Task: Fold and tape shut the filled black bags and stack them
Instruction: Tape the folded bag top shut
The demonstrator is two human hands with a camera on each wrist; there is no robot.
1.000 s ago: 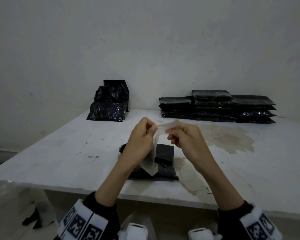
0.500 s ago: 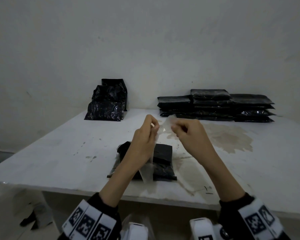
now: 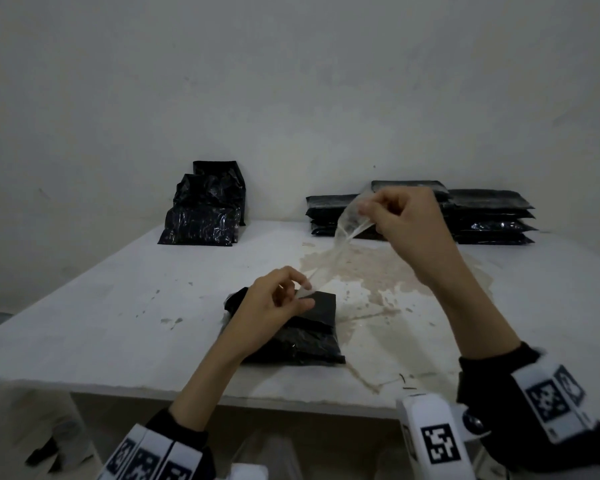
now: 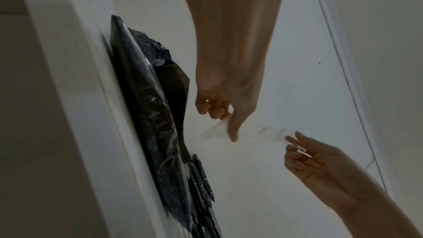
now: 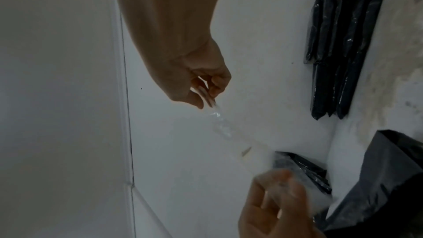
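While your left hand pinches the low end of the clear tape strip and your right hand pinches its high end, the strip slants up and away toward the table's far right. Directly beneath your left hand, at the near edge, lies the folded black bag, long axis running near-to-far. Left hand is nearer; it likely anchors first.

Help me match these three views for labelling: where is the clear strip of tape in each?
Head: clear strip of tape stretched diagonally between both hands, centre.
Left wrist: faint, lower centre, at the left hand.
Right wrist: running down from the right hand, centre.
Shared landmark: folded black plastic bag.
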